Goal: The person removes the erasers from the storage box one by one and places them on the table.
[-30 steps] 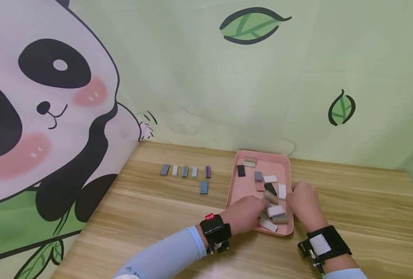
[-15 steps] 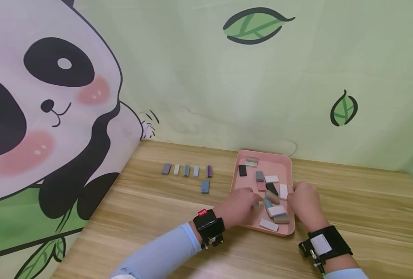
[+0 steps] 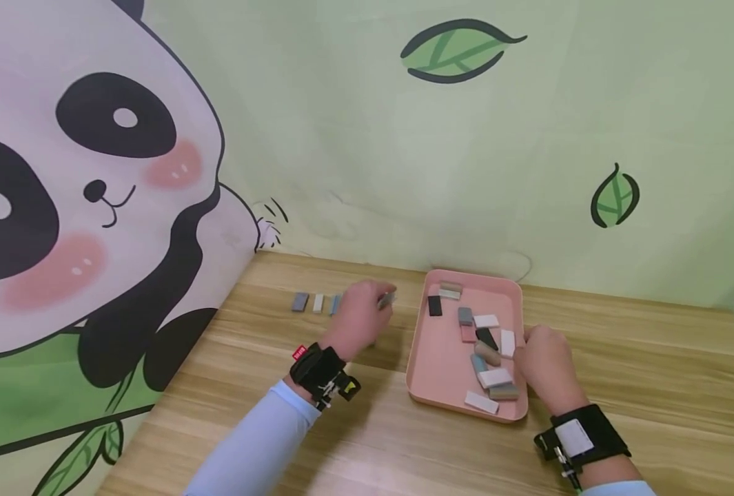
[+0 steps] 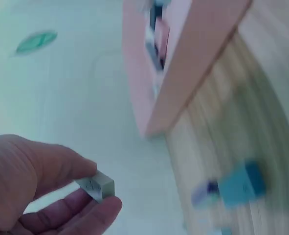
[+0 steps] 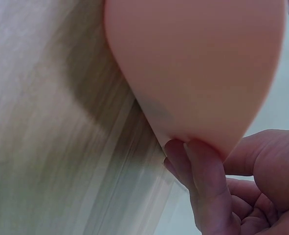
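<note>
- Left hand (image 3: pixel 357 317) pinched a small block (image 4: pixel 101 187) near the desk (image 3: pixel 379 461)'s back edge.
- Right hand (image 3: pixel 546 362) gripped the pink tray (image 3: pixel 431 365)'s right rim.
- Seemingly partway: a row of blocks (image 3: pixel 318 303) lay toward the back-left corner; more blocks (image 3: pixel 495 377) awaited inside.

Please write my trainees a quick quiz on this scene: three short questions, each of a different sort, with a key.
1. Multiple choice: what does the left hand pinch? A) a pen; B) a small block; C) a cup.
2. True or false: the right hand is apart from the tray.
3. Fill in the blank: in the head view, the row of blocks on the table lies to the ____ of the tray.
Key: 1. B. 2. False; its fingers touch the tray. 3. Left.
</note>
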{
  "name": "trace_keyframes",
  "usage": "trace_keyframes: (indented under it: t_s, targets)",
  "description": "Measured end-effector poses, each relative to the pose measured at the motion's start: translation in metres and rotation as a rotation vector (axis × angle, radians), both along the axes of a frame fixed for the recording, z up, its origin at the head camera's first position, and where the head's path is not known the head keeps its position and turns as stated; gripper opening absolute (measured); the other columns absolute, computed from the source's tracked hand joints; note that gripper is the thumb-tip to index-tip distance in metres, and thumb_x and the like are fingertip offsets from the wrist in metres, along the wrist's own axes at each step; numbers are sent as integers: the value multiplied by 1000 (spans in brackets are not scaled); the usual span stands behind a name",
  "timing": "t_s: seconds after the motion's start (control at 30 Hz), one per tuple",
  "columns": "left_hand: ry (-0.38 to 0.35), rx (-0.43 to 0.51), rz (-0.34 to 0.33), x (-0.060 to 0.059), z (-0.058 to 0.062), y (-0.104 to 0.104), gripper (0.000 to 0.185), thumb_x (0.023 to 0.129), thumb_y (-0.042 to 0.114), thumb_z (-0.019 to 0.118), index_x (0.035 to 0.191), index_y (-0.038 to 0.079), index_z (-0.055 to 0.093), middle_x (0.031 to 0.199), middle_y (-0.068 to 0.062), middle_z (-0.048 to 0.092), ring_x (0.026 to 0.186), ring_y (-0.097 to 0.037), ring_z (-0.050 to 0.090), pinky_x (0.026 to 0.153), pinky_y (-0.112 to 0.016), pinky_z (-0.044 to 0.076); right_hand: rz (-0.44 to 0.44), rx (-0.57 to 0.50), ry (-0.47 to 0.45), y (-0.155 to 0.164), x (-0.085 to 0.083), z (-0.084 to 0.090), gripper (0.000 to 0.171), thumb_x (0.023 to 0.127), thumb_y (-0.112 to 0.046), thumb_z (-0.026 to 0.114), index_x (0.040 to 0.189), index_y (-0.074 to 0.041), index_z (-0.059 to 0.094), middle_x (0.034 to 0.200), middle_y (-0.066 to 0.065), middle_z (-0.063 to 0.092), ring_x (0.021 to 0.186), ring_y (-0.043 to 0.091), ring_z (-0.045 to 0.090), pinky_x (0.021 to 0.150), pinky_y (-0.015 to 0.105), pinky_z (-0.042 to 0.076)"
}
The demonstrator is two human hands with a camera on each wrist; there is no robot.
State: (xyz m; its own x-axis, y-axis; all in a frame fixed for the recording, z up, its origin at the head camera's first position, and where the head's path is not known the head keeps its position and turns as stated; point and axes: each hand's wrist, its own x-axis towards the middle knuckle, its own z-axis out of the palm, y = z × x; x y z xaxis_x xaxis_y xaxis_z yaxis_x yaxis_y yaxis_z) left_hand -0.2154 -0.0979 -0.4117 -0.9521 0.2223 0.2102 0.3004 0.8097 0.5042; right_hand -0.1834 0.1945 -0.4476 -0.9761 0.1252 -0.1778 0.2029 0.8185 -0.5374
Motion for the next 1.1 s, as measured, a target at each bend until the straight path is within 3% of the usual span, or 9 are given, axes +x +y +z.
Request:
trace_keyframes:
  t_s: [0.13, 0.27, 0.43, 0.6, 0.93, 1.1]
  targets:
    - [-41, 74, 131, -4, -2, -25, 30, 84, 9, 62, 114, 8, 65, 96, -7, 67, 72, -13, 60, 57, -25, 48, 1, 4, -2, 1, 1, -1, 21, 84, -4, 49, 91, 4, 67, 77, 15, 59, 61, 22, 54, 44, 28, 39]
    - [-105, 58, 194, -6, -15, -41, 28, 82, 8, 64, 110, 4, 66, 92, -8, 67, 59, -12, 55, 50, -25, 44, -1, 8, -7, 3, 1, -3, 21, 85, -4, 50, 91, 5, 67, 76, 14, 59, 61, 21, 54, 45, 28, 39]
    - [-165, -31, 221, -7, -36, -50, 27, 80, 12, 68, 105, 2, 68, 100, -12, 69, 61, -14, 56, 54, -25, 45, -3, 2, -10, 4, 1, -5, 20, 84, -4, 50, 91, 4, 68, 75, 14, 59, 62, 22, 54, 45, 28, 39]
    - [-211, -55, 252, -8, -50, -52, 24, 77, 12, 71, 100, 4, 69, 101, -9, 68, 78, -18, 58, 65, -28, 47, -1, 11, -1, 5, 1, -6, 20, 84, -4, 50, 89, 3, 68, 75, 13, 59, 63, 23, 54, 45, 28, 38]
    - [-259, -75, 266, -11, -55, -54, 27, 73, 9, 71, 99, 3, 70, 100, -10, 67, 81, -19, 58, 68, -30, 48, 1, 6, 10, 3, 0, -5, 22, 84, -5, 51, 93, 5, 68, 78, 15, 61, 63, 22, 55, 45, 28, 40]
    - [-230, -96, 263, -10, -54, -54, 20, 73, 12, 72, 90, 3, 70, 90, -9, 67, 73, -17, 58, 62, -28, 47, 8, 13, 18, 3, -2, -4, 22, 83, -5, 51, 92, 4, 68, 78, 14, 61, 64, 22, 55, 45, 28, 40]
